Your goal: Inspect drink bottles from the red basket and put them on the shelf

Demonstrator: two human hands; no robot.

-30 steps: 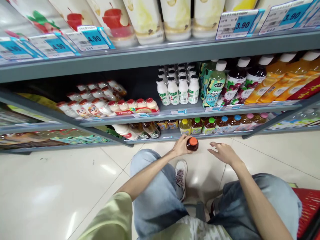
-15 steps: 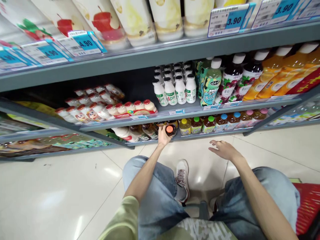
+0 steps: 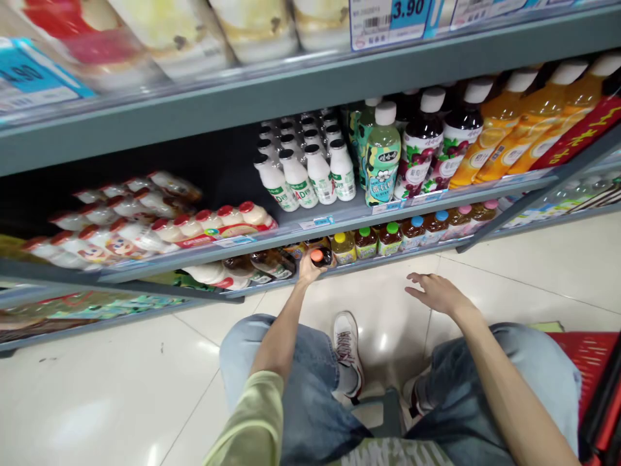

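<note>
My left hand (image 3: 309,268) is closed round a dark bottle with an orange cap (image 3: 317,256), at the front of the bottom shelf (image 3: 373,263). Just right of it stands a yellow-capped drink bottle (image 3: 343,248), followed by green-capped bottles (image 3: 366,243). To its left, dark bottles (image 3: 274,262) lean over beside a white bottle (image 3: 218,275). My right hand (image 3: 434,292) hovers over the floor in front of the shelf, fingers stretched and apart, holding nothing.
Above, a shelf carries white milk-drink bottles (image 3: 317,175), a green bottle (image 3: 383,155), juice bottles (image 3: 422,142) and red-capped packs (image 3: 213,223). A thick shelf edge (image 3: 291,90) juts out higher up. A red basket (image 3: 587,362) stands by my right knee, and a shoe (image 3: 347,349) rests on the tiles.
The view has turned to the right, so the shelves sit further left. The orange-capped bottle still stands at the shelf front in my left hand. My right hand stays held out and open.
</note>
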